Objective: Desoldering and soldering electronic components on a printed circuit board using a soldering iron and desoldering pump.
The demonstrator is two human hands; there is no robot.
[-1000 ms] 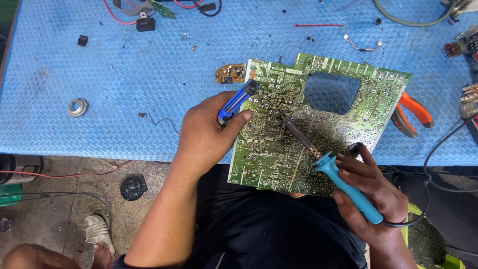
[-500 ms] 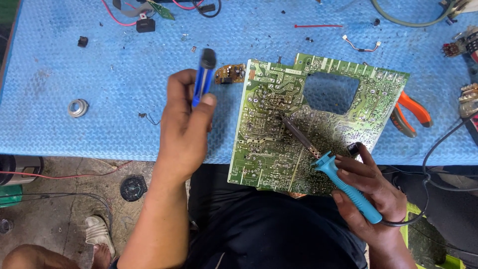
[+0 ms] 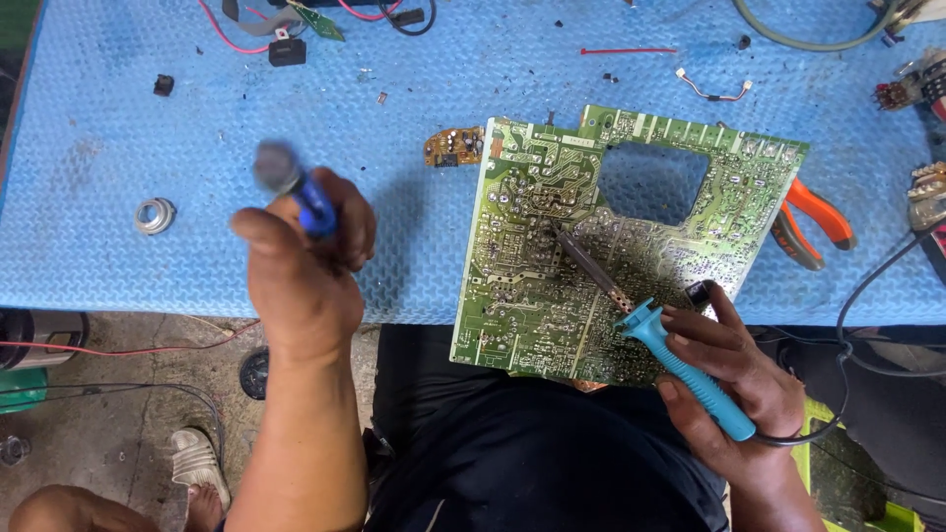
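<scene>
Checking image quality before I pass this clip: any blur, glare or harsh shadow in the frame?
Head view: the left hand and its blue tool are motion-blurred; the circuit board and soldering iron in the right hand are sharp; light even, soft shadow beside the board, no strong glare.

One head-worn camera looks almost straight down, close over the work. The blue surface (image 3: 118,266) fills the upper half of the frame; the person's lap and the floor (image 3: 108,433) take the lower half. Both forearms enter from the bottom edge.
</scene>
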